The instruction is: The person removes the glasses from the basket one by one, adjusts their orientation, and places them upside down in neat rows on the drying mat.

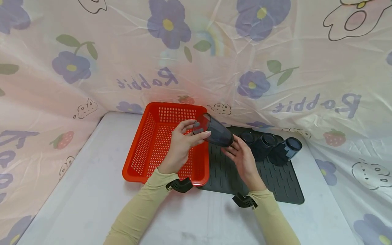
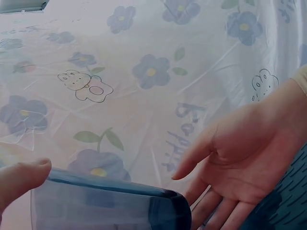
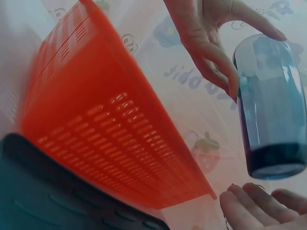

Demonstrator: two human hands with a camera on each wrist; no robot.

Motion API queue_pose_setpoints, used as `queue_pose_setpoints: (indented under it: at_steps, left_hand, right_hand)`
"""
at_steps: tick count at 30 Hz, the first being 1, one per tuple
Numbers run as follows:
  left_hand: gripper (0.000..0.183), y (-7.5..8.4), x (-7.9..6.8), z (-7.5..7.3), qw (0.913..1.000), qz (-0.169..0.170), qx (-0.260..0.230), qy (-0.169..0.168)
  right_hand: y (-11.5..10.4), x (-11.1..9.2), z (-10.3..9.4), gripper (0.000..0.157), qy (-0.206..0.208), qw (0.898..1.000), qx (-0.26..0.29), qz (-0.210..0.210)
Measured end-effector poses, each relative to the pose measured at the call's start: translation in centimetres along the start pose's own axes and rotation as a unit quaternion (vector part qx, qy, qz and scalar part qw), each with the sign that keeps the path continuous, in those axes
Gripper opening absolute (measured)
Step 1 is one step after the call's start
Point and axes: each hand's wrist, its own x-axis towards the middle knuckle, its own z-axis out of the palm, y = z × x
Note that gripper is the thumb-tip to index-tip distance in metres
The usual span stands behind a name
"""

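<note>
A tinted drinking glass (image 1: pixel 218 133) is held on its side, tilted, above the right edge of the red basket. My left hand (image 1: pixel 180 146) grips it near the rim, with the thumb along the near side and fingers behind. The glass's thick dark base (image 3: pixel 276 160) points toward my right hand (image 1: pixel 243 161). That hand's fingers are extended and loosely bent, palm turned up, with fingertips right by the base. In the left wrist view, the right palm (image 2: pixel 244 158) faces the camera beyond the glass, and the left thumb (image 2: pixel 26 177) lies at the glass's edge.
The red perforated basket (image 1: pixel 126 173) stands on the white table (image 1: pixel 92 204). To its right lies a dark ridged mat (image 1: pixel 223 177), bearing three dark glasses, including a middle one (image 1: pixel 264 146) and a right one (image 1: pixel 283 152). A patterned sheet (image 1: pixel 208 75) hangs behind.
</note>
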Motion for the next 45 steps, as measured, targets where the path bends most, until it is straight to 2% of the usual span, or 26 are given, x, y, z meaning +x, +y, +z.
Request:
queue_pose_setpoints:
  at_steps: [10,17,21,31,39,45]
  left_hand:
    - [0.056,-0.2,0.0,0.4,1.0000,0.000,0.001,0.001]
    - [0.057,-0.5,0.1,0.4,1.0000,-0.006,0.007,-0.004]
    - [0.056,-0.5,0.0,0.3,0.9998,-0.004,0.011,-0.014]
    - [0.057,-0.3,0.0,-0.8,0.9988,-0.013,0.012,-0.046]
    - [0.056,-0.2,-0.1,-1.5,0.9966,-0.028,0.012,-0.077]
    - [0.054,-0.3,-0.1,-2.0,0.9942,-0.033,0.015,-0.101]
  right_hand:
    - [-0.1,0.4,0.9,0.040,-0.010,0.998,0.048,0.026]
    - [0.2,0.7,0.9,0.045,-0.025,0.993,0.107,0.051]
    - [0.3,0.6,1.0,0.046,-0.028,0.991,0.117,0.057]
    - [-0.2,0.5,1.0,0.043,-0.018,0.996,0.082,0.027]
    - [-1.3,0.3,1.3,0.043,-0.017,0.992,0.124,0.010]
    - [-2.3,0.3,1.4,0.035,-0.009,0.994,0.107,-0.030]
